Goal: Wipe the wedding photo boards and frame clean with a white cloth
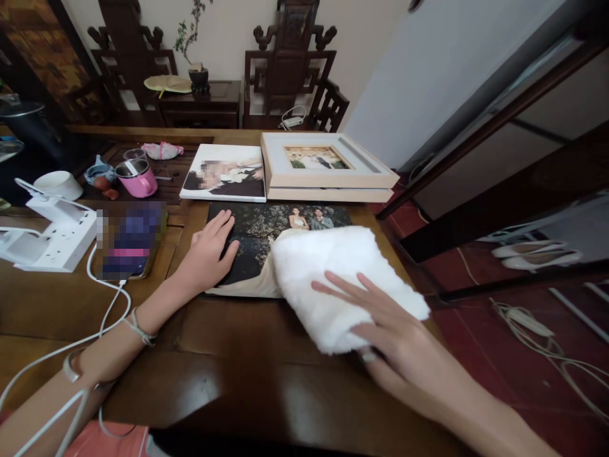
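A dark wedding photo panel (pixel 252 222) lies flat on the wooden table, showing a couple before foliage and a long pale dress. My left hand (pixel 209 247) rests flat on its left side, fingers stretched out, holding nothing. A fluffy white cloth (pixel 328 260) covers much of the panel's right part and hangs past its near edge. Over the cloth lies my right hand (pixel 380 317), fingers spread on top and the thumb side low at the cloth's near edge, keeping hold of it. What is under the cloth is hidden.
Behind the panel are a white-edged photo book (pixel 223 190) and stacked light wooden frames (pixel 328 181). On the left stand a pink mug (pixel 137 181), a phone (pixel 133 241) on a cable, and a white power strip (pixel 61 238). The table's right edge drops to a red floor (pixel 485 343).
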A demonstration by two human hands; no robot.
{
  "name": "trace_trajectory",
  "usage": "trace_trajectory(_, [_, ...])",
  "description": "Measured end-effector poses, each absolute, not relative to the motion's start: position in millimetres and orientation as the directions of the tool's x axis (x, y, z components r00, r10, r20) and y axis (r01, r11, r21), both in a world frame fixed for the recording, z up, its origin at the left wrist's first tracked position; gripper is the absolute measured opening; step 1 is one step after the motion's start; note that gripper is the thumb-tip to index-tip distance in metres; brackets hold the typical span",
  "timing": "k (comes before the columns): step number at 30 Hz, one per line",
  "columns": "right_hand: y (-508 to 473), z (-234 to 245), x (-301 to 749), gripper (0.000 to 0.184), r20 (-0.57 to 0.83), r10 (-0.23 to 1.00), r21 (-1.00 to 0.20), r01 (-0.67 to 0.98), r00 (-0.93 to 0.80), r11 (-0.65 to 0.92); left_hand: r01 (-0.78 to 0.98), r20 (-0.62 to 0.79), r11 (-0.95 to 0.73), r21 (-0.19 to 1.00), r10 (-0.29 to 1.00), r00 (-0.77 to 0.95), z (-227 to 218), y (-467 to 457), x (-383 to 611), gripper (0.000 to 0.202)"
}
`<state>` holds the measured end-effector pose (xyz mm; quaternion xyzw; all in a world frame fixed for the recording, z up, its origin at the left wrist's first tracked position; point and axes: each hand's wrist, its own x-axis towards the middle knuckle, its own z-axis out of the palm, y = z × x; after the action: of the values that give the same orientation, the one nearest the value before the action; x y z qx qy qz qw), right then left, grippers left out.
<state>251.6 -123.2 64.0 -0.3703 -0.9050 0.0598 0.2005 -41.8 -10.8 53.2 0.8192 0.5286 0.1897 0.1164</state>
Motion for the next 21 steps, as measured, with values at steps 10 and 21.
trace_trajectory(10, [-30.6,46.0,275.7,0.037,0.348,0.815,-0.253,0.790,-0.464,0.558,0.828,0.183,-0.408,0.385,0.913,0.366,46.3,-22.4,-39.1,0.052])
trace_trajectory(21, [-126.5,50.9,260.1,0.022,0.360,0.769,-0.255,0.737,-0.528,0.625,0.832,0.198,-0.411,0.374,0.911,0.361,46.2,-9.7,-39.0,0.052])
